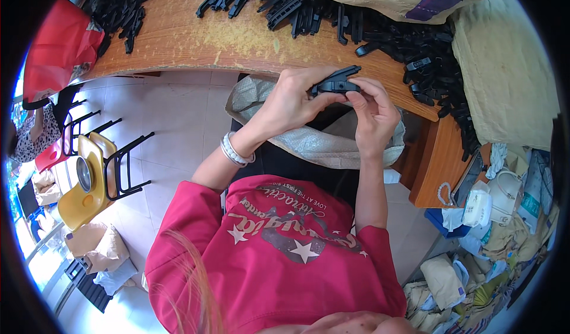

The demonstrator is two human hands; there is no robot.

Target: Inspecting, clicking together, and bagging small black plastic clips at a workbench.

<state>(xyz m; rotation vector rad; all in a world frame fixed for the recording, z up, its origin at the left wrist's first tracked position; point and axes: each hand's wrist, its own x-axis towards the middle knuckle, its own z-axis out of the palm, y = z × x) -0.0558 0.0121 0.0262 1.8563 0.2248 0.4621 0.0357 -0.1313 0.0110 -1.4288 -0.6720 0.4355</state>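
Between my two hands is a small black plastic part (336, 85), held over the front edge of the table. My left hand (294, 99) grips its left end, with the thumb beneath and the fingers behind. At its right end, the thumb and fingers of my right hand (375, 113) pinch it. An open white woven sack (314, 147) hangs below my hands, over my lap. Loose black plastic parts (297, 13) of similar look lie in a heap on the wooden table (178, 34) beyond my hands.
More black parts (122, 8) are piled at the far left, beside a red bag (59, 43). Large tan sacks (504, 67) stand at the right. A yellow chair (86, 197) is on the floor to the left. Tissue packs (477, 206) and wrappings clutter the lower right.
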